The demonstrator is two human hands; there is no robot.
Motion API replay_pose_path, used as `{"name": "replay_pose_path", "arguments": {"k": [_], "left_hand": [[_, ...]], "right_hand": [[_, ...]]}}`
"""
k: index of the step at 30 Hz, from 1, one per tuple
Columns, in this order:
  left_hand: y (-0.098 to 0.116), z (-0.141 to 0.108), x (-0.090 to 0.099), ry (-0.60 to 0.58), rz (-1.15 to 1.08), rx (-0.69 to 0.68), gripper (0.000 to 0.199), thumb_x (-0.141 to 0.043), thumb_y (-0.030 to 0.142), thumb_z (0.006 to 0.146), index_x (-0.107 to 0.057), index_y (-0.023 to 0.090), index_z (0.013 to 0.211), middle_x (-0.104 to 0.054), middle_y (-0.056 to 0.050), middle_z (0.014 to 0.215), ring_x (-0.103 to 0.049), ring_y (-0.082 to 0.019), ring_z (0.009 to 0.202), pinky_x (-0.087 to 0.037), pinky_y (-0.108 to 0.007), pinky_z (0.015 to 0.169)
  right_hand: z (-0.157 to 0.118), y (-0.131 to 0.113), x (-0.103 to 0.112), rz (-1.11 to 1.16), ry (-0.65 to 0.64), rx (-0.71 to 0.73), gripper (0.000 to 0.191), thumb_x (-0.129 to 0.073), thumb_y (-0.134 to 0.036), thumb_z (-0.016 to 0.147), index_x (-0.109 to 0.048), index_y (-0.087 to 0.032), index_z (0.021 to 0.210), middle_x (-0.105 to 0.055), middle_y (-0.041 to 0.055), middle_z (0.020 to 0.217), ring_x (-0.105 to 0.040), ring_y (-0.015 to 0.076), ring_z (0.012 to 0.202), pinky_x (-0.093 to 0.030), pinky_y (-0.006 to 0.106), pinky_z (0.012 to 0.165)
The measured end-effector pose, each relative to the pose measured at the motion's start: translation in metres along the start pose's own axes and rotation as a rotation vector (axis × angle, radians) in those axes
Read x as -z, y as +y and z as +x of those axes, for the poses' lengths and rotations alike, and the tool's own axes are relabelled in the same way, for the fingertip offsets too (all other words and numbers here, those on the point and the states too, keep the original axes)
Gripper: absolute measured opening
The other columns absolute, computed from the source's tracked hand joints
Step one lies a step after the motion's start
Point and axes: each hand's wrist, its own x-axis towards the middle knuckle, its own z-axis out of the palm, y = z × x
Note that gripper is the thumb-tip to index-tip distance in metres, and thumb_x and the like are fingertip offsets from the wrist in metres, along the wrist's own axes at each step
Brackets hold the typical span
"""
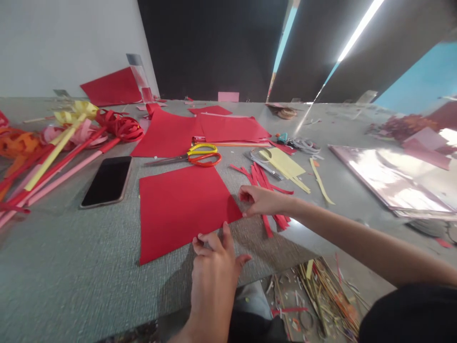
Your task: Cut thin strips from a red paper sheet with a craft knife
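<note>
Red paper sheet (180,209) lies flat on the grey, finely textured table (71,276), dead centre before me. It is roughly square, matte and smooth, turned askew so one corner points toward 4 o'clock; its longer diagonal runs from 10 to 4.

My left hand (214,259) rests at the sheet's near edge, 6 o'clock, fingers curled, tips pressing the paper. My right hand (262,200) pinches the 3 o'clock corner between thumb and fingers.

Glossy black phone (107,182) at 9 o'clock. Scissors (189,157) with yellow and orange handles at 12. Thin red paper strips (271,190) lie just beyond my right hand.
</note>
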Motion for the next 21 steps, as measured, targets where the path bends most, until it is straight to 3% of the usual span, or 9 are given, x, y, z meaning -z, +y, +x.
{"name": "replay_pose_path", "arguments": {"k": [3,5,7,12,15,19,21], "left_hand": [[-0.002,-0.004,-0.002,0.080,-0.011,0.029,0.053,-0.045,0.046,0.089,-0.052,0.012,0.128,-0.065,-0.020,0.096,-0.065,-0.027,0.080,-0.053,-0.031,0.056],[-0.002,-0.009,-0.003,0.142,-0.051,0.028,0.047,-0.044,0.041,0.090,-0.059,0.008,0.120,-0.065,-0.020,0.095,-0.063,-0.028,0.083,-0.054,-0.034,0.060],[0.002,-0.015,-0.004,0.185,-0.107,0.005,0.043,-0.046,0.038,0.088,-0.063,0.006,0.112,-0.066,-0.019,0.094,-0.061,-0.029,0.083,-0.053,-0.038,0.063],[0.019,-0.031,-0.010,0.255,-0.215,-0.059,0.038,-0.053,0.031,0.084,-0.061,0.013,0.117,-0.064,-0.017,0.112,-0.056,-0.031,0.102,-0.048,-0.047,0.085],[0.018,-0.041,-0.015,0.276,-0.268,-0.103,0.041,-0.053,0.034,0.085,-0.058,0.016,0.122,-0.059,-0.017,0.122,-0.054,-0.031,0.111,-0.045,-0.047,0.091],[-0.015,-0.039,-0.010,0.222,-0.411,-0.343,0.049,-0.057,0.048,0.079,-0.060,0.018,0.118,-0.060,-0.016,0.121,-0.059,-0.032,0.106,-0.050,-0.044,0.083],[-0.045,-0.028,-0.004,0.135,-0.498,-0.452,0.042,-0.055,0.044,0.083,-0.058,0.024,0.120,-0.065,-0.008,0.116,-0.063,-0.024,0.097,-0.051,-0.037,0.081]], "right_hand": [[-0.014,-0.011,-0.003,-0.051,0.088,0.034,0.025,-0.057,-0.002,0.060,-0.049,-0.020,0.076,-0.057,0.0017,0.082,-0.052,0.0145,0.074,-0.042,0.027,0.067],[-0.032,-0.020,-0.013,-0.118,0.272,0.108,0.019,-0.050,-0.005,0.070,-0.055,-0.019,0.083,-0.060,0.0053,0.092,-0.054,0.0172,0.085,-0.043,0.032,0.077],[-0.052,-0.029,-0.025,-0.204,0.380,0.242,0.027,-0.042,-0.005,0.077,-0.059,-0.020,0.091,-0.062,0.0059,0.099,-0.055,0.0190,0.095,-0.043,0.035,0.083],[-0.077,-0.035,-0.047,-0.394,0.216,0.300,0.027,-0.042,-0.014,0.086,-0.061,-0.020,0.104,-0.065,0.0078,0.110,-0.058,0.0219,0.104,-0.045,0.040,0.088],[-0.073,-0.029,-0.052,-0.413,0.231,0.321,0.026,-0.041,-0.019,0.091,-0.061,-0.019,0.108,-0.064,0.0077,0.116,-0.057,0.0208,0.109,-0.042,0.040,0.095],[-0.069,-0.021,-0.057,-0.407,0.271,0.373,0.026,-0.041,-0.021,0.093,-0.062,-0.018,0.108,-0.064,0.0065,0.117,-0.054,0.0188,0.114,-0.037,0.039,0.102],[-0.071,-0.020,-0.059,-0.412,0.315,0.393,0.025,-0.042,-0.022,0.092,-0.063,-0.019,0.106,-0.063,0.0071,0.118,-0.052,0.0200,0.116,-0.039,0.039,0.100]]}}
